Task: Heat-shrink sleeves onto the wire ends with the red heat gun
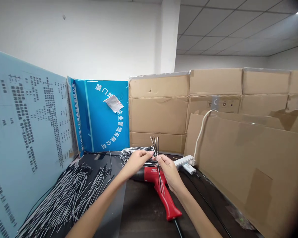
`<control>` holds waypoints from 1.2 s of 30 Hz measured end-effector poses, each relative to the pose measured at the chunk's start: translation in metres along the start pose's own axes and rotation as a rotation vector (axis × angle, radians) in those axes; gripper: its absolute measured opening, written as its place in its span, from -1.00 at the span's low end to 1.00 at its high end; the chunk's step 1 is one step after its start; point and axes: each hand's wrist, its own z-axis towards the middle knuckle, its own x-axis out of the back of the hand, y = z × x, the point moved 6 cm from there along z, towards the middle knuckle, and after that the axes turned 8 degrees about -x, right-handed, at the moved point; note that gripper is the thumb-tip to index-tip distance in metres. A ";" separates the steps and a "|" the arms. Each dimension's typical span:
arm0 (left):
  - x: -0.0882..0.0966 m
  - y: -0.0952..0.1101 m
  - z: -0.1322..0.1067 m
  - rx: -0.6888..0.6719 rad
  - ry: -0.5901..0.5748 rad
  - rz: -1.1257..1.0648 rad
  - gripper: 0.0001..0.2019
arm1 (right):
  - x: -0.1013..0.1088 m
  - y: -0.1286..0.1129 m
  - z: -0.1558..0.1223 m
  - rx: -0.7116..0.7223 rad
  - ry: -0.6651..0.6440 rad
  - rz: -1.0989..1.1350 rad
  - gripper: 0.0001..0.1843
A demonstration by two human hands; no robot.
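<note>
Both hands were in view at lower centre of the frame. The left hand (136, 162) was closed in a pinch on a horizontal bundle of black-and-white wires (135, 154), which ran from behind that hand toward the right hand. The right hand (169, 172) was also nearly closed, with its thumb and forefinger pinching a small group of thin dark wires (158, 172) that stood almost upright, their tips fanned above the hands. The two hands were just apart.

Directly beneath the hands, a red heat gun (165, 195) lay on its side on the dark bench (144, 218), with its handle pointing toward the wearer and its black cord (178, 228) leaving the lower end. A large heap of similar loose wires (64, 200) lay at lower left, on a dark sheet (106, 168) beside the bench's bare surface.

At centre right, a white power strip (183, 161) sat against a leaning cardboard sheet (248, 165), with a white cable (201, 132) rising over the sheet's top edge. At far left stood a pale blue printed board (27, 132), then a blue board (106, 115) with a paper slip (113, 103) attached. Stacked cardboard cartons (159, 112) lined the back, upper right of centre.
</note>
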 end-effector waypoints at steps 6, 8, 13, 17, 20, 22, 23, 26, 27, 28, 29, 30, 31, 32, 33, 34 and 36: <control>-0.014 -0.006 -0.001 0.015 0.144 -0.286 -0.58 | -0.002 -0.001 -0.003 0.003 -0.034 -0.098 -0.56; -0.019 -0.005 0.000 0.012 0.058 -0.332 -0.59 | -0.008 0.003 -0.005 -0.030 -0.074 -0.075 -0.55; -0.022 -0.011 -0.002 0.039 0.042 -0.411 -0.57 | -0.018 0.012 -0.009 -0.149 -0.095 -0.009 -0.54; -0.026 -0.019 -0.004 0.064 0.112 -0.469 -0.55 | -0.019 0.011 -0.010 -0.120 -0.097 0.019 -0.51; -0.027 -0.021 -0.004 0.090 0.090 -0.485 -0.54 | -0.018 0.011 -0.009 -0.086 -0.076 0.041 -0.52; -0.026 -0.021 -0.004 0.130 0.024 -0.495 -0.53 | -0.017 0.014 -0.008 -0.098 -0.057 0.064 -0.55; -0.023 -0.020 -0.003 0.143 0.001 -0.492 -0.53 | -0.017 0.015 -0.008 -0.105 -0.048 0.076 -0.56; -0.009 -0.016 -0.002 0.146 0.010 -0.451 -0.55 | -0.019 0.015 -0.010 -0.124 -0.041 0.086 -0.58; -0.005 -0.015 -0.001 0.143 0.028 -0.432 -0.56 | -0.020 0.015 -0.011 -0.131 -0.040 0.080 -0.58; -0.002 -0.015 -0.001 0.137 0.040 -0.411 -0.56 | -0.021 0.015 -0.011 -0.138 -0.039 0.074 -0.58; 0.000 -0.014 -0.001 0.128 0.049 -0.391 -0.57 | -0.021 0.015 -0.012 -0.145 -0.040 0.069 -0.57; 0.001 -0.014 -0.001 0.116 0.058 -0.376 -0.58 | -0.022 0.015 -0.012 -0.150 -0.043 0.065 -0.57; 0.001 -0.013 -0.001 0.102 0.069 -0.369 -0.59 | -0.023 0.016 -0.012 -0.154 -0.045 0.065 -0.56; 0.000 -0.014 -0.001 0.091 0.079 -0.372 -0.59 | -0.023 0.016 -0.012 -0.156 -0.049 0.068 -0.56; 0.000 -0.015 -0.001 0.088 0.087 -0.380 -0.60 | -0.024 0.017 -0.013 -0.156 -0.053 0.074 -0.56; -0.001 -0.016 -0.001 0.092 0.095 -0.387 -0.61 | -0.024 0.017 -0.012 -0.155 -0.056 0.082 -0.56; -0.003 -0.019 -0.001 0.104 0.102 -0.384 -0.62 | -0.024 0.016 -0.012 -0.148 -0.059 0.093 -0.57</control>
